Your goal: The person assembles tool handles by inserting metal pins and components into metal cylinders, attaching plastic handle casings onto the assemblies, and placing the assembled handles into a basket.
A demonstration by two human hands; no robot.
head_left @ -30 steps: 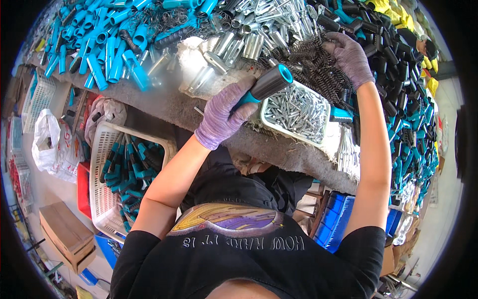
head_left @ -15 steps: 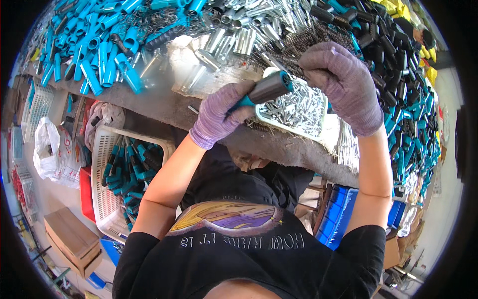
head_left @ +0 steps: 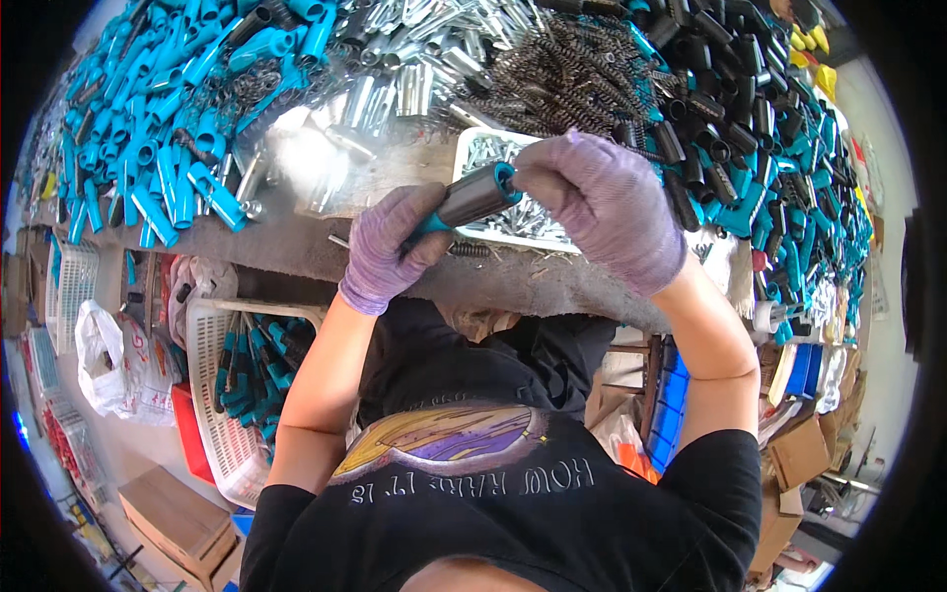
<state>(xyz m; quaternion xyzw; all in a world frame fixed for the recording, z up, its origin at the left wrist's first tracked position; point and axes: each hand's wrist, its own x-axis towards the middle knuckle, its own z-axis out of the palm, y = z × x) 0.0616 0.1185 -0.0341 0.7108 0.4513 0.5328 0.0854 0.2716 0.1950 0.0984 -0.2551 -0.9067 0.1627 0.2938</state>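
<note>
My left hand (head_left: 390, 242), in a purple glove, is wrapped round a black and teal plastic tool handle (head_left: 473, 200). The handle lies tilted, its open teal-rimmed end up and to the right. A thin metal rod (head_left: 338, 240) pokes out on the other side of that hand. At the handle's open end, my gloved right hand (head_left: 614, 209) has its fingers pinched together; whatever they hold is hidden. Just beyond the hands is a white tray (head_left: 461, 158) of small metal pins, partly covered by the right hand. A dark coil spring (head_left: 470, 250) rests at the bench edge below the handle.
Teal plastic sleeves (head_left: 163, 128) are heaped at the left, shiny metal tubes (head_left: 419, 84) and dark springs (head_left: 562, 74) at the back, black grips (head_left: 705, 128) at the right. A white basket (head_left: 204, 385) of teal-black handles stands below the bench, near my left arm.
My right hand has come from above the tray's right side down and left to the handle's open end. My left hand keeps its hold on the handle. The whole view has shifted somewhat.
</note>
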